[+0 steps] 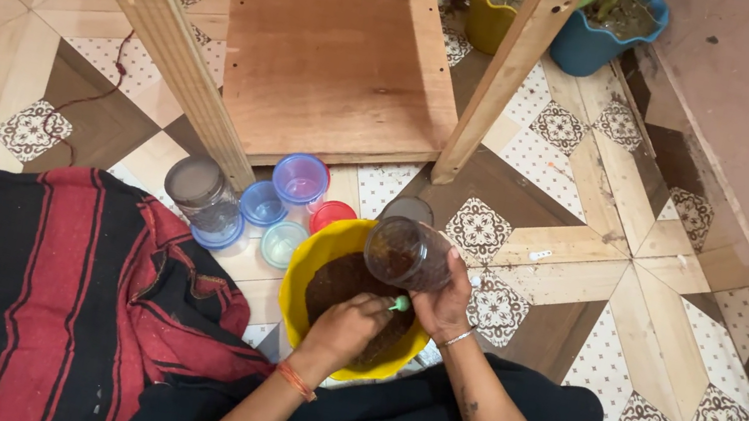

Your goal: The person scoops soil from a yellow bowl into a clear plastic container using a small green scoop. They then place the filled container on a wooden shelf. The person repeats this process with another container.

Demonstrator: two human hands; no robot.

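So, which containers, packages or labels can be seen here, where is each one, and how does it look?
No labels, signs or screens show.
Clear jar: in the right hand, tilted above the bowl, brown inside.
Yellow bowl: on the floor, round, dark soil inside; left hand in it.
Lidded clear jar: floor, left of the bowl.
Small round tubs: beside that jar, purple, blue, green, red.

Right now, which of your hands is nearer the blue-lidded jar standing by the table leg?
Left. The left hand is in the yellow bowl gripping a green-handled tool, on the blue-lidded jar's side. The right hand holds a clear cup over the bowl's far rim.
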